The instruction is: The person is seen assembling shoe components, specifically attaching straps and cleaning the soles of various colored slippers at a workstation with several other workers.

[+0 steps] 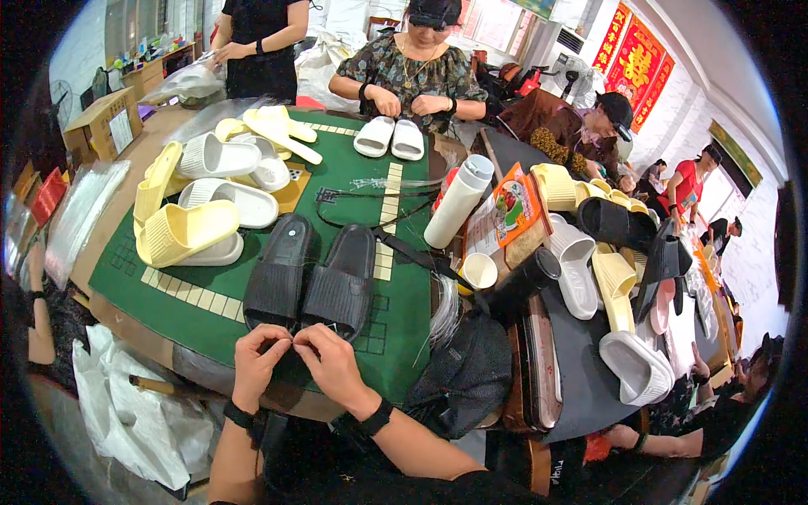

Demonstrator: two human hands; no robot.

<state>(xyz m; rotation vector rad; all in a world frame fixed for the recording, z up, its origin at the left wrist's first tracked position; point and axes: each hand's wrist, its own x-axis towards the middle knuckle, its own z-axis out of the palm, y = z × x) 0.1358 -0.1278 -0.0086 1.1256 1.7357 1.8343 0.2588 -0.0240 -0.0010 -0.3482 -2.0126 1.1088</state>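
A pair of black slide slippers lies side by side on the green mat (194,290), the left slipper (273,278) and the right slipper (343,282) pointing their strap ends toward me. Just at their near ends, my left hand (257,366) and my right hand (337,369) meet with fingertips pinched together. Whatever they pinch between the slippers is too small to make out. Beyond the slippers, a yellow slide (189,233) rests on a white one, within a heap of yellow and white slides.
Thin clear strands (444,311) hang by the mat's right edge. A pale bottle (459,202), a paper cup (478,271) and a black cylinder (526,282) stand to the right, beside more slides (576,265). Across the table, a person (412,76) handles white slides (390,137).
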